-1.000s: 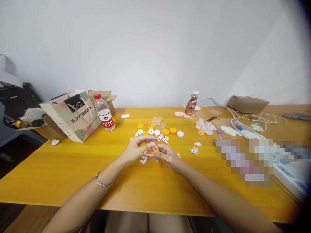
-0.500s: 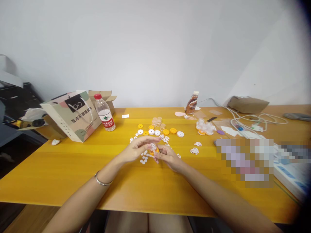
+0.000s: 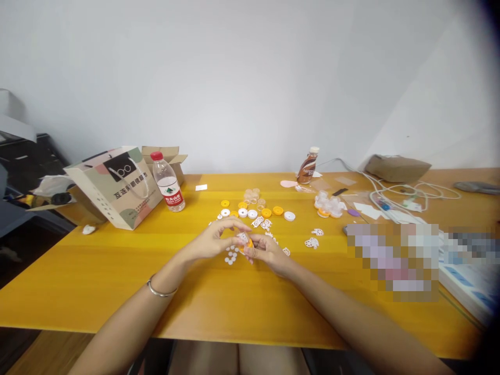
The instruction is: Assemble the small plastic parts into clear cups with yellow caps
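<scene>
Both my hands meet above the middle of the yellow table. My right hand (image 3: 273,255) pinches a small orange round plastic piece (image 3: 247,247), partly hidden by the fingers. My left hand (image 3: 213,240) has its thumb and fingertips on a white openwork piece (image 3: 242,237) at the upper side of the orange one. Just below lie several small white discs (image 3: 230,258). Beyond the hands, white lattice cutouts (image 3: 266,224) lie scattered, and behind them runs a row of orange discs (image 3: 277,210) and white discs (image 3: 289,215). A few transparent round covers (image 3: 252,195) sit farther back.
A red-capped water bottle (image 3: 167,182) and a paper bag (image 3: 121,187) stand at the left. To the right are a brown drink bottle (image 3: 307,167), a cluster of transparent domed pieces (image 3: 329,204), white cables (image 3: 390,192) and a brown pouch (image 3: 398,167).
My left hand has shifted slightly left and down, its fingers lifted a little apart. The white piece tilts differently against the orange one, which stays in my right hand.
</scene>
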`<state>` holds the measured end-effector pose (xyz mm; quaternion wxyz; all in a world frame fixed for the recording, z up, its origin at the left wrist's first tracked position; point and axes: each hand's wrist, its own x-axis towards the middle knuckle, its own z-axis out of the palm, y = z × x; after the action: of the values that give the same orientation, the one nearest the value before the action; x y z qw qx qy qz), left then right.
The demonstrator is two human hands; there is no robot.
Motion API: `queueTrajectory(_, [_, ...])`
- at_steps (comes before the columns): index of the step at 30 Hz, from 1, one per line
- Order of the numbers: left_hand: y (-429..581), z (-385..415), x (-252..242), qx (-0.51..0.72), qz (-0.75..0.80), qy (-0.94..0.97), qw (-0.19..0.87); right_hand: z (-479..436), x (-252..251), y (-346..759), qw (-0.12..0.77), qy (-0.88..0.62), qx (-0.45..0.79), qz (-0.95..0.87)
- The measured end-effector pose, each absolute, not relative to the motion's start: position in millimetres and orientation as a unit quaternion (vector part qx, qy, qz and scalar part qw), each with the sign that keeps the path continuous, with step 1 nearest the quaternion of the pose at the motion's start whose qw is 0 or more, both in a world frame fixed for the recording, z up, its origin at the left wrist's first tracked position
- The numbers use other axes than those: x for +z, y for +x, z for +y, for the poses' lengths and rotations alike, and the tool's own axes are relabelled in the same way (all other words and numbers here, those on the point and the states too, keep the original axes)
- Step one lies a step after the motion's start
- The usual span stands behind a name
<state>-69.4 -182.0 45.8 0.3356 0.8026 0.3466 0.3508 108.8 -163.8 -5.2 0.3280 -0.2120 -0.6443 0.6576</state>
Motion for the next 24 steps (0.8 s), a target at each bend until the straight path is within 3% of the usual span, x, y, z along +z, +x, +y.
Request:
queueTrajectory(8, [-70.1,-182.3,56.1,0.309,0.403,0.814,0.283,-162.6,-3.9,110.3,0.331,-0.221,0.664,-0.633])
queueTrajectory(12, [-68.2,-175.1,69.2,0.267,0.338,0.836,0.339,-165.1,-7.0,111.5,0.318,-0.148,0.76,-0.547])
queueTrajectory(18, [-64.4,-167.9,91.4,0.204,0.235,0.849,0.426,-170.8,-1.9,116.9,0.228,-0.011,0.852,-0.47])
queueTrajectory(21, [-62.3,-170.2,97.5,0.203,0.267,0.867,0.368,-168.9,1.1,116.8,0.293,-0.069,0.809,-0.505])
queueTrajectory(24, [-60.1,-176.0,97.7,0.216,0.377,0.869,0.235,-167.2,1.5,113.2,0.381,-0.203,0.67,-0.604])
